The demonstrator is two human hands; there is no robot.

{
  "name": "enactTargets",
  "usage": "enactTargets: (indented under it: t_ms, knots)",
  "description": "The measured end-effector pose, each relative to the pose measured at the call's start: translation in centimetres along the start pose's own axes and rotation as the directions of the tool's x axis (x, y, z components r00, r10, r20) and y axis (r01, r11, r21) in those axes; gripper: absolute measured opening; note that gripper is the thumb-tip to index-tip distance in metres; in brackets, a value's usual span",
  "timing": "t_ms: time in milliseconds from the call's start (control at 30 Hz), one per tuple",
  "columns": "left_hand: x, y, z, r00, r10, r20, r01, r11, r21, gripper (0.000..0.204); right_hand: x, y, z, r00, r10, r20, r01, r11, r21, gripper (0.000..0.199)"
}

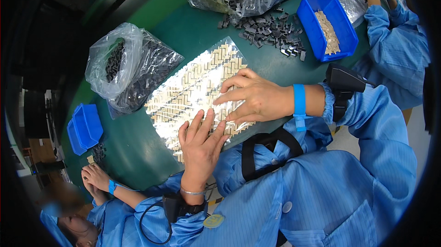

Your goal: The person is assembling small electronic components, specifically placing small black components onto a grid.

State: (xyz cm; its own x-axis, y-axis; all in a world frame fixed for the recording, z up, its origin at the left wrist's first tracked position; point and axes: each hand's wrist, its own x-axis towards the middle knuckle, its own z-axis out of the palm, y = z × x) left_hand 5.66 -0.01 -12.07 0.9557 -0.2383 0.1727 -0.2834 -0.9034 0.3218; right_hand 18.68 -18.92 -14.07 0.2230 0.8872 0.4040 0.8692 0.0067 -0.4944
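Both hands (202,143) flat, tray (193,86) near edge

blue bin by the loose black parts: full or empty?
Partly full. The blue bin holds a strip of beige pieces along its middle; bare blue floor shows either side.

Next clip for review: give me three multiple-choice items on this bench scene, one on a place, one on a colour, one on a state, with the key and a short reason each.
1. Where does the loose pile of dark parts lie?
A. inside the blue bin
B. on the green table, left of the blue bin
C. on the tray

2. What colour is the band on the right wrist?
A. blue
B. red
C. white

3. How are the hands placed?
A. both flat on the tray
B. both lifted clear
C. one gripping a bag

Key: B, the pile sits on the table beside the bin. A, the wristband is blue. A, the left hand and right hand press open on the shiny tray of pale parts.
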Motion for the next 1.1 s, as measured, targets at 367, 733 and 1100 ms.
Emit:
enactTargets:
  t_ms: [367, 733, 1100]
  knots:
    - [0.1, 0.1, 1.6, 0.968, 0.121, -0.221, -0.138, 0.988, -0.065, 0.021, -0.9, -0.3, 0.2, 1.0, -0.024, -0.014, 0.025, 0.998, 0.063, 0.022]
    - [-0.7, 0.1, -0.2, 0.97, 0.102, -0.222, -0.145, 0.972, -0.187, 0.033, 0.4, -1.2, -1.4, 0.966, 0.239, 0.1, -0.258, 0.855, 0.45, 0.015]
    - [-3.9, -3.2, -1.3, 0.921, -0.298, -0.249, 0.297, 0.954, -0.045, 0.088, 5.9, -1.5, -12.1, 0.819, 0.5, -0.28, -0.112, 0.618, 0.778, 0.024]
